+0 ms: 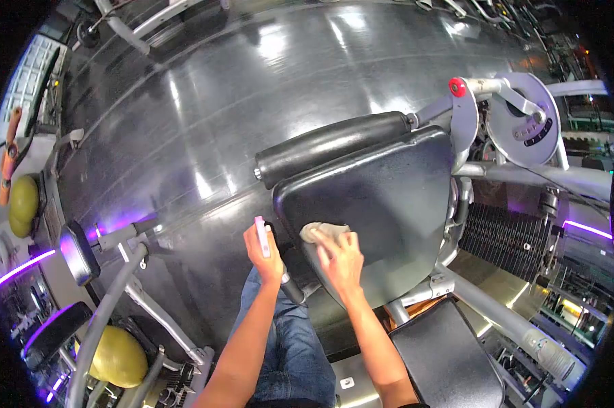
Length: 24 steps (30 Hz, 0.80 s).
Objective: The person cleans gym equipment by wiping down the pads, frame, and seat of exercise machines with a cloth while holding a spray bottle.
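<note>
My right hand [341,260] presses a pale beige cloth [313,232] against the black padded seat [382,197] of an exercise machine, near its left edge. Some fingers are stretched over the cloth. My left hand [266,257] is closed around a slim white-and-pink object [261,232]; its kind does not show clearly, and the fingers and palm hide part of it. That hand is just left of the seat, apart from the pad. A black roller pad [334,146] runs along the seat's far edge.
A grey pivot plate with a red knob [458,87] stands at the right, above a weight stack [504,239]. Another black pad [446,357] is at lower right. Machine frames [109,299] and a yellow ball [118,357] are at lower left. Dark flooring [184,136] extends beyond.
</note>
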Available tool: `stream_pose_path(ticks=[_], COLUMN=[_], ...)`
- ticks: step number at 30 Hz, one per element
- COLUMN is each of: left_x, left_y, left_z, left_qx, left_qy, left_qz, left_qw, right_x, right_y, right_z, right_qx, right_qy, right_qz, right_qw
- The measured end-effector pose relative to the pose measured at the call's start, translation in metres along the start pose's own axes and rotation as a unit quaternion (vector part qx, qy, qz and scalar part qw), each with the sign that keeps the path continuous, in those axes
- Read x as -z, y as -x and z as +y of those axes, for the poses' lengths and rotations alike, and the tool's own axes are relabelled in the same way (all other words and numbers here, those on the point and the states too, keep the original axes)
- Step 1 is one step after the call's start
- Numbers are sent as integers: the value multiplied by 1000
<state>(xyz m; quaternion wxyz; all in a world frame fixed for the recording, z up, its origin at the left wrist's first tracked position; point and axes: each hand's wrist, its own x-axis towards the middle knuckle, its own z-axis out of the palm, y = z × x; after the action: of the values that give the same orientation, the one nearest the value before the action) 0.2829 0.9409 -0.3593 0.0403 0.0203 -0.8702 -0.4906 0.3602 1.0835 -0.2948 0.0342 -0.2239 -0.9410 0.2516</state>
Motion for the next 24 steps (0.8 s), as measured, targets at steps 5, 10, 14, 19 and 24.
stream_pose_path(ticks=[5, 10, 14, 19, 24], left_x=[5, 22, 38, 46, 26], left_y=[-11, -62, -96, -106, -76], left_z=[10, 43, 73, 130, 139], left_qx=[2, -92, -110, -43, 132], left_qy=[15, 56, 20, -31, 146], left_qz=[-29, -128, -213, -399, -546], left_qw=[999, 986, 971, 916, 814], right_x=[20, 11, -6, -7, 28], right_y=[-23, -36, -22, -11, -25], right_z=[41, 34, 6, -4, 49], right_qx=[-147, -213, -140, -66, -1], right_qy=[-4, -60, -93, -73, 30], right_qz=[122, 193, 159, 96, 55], right_qw=[982, 956, 973, 990, 998])
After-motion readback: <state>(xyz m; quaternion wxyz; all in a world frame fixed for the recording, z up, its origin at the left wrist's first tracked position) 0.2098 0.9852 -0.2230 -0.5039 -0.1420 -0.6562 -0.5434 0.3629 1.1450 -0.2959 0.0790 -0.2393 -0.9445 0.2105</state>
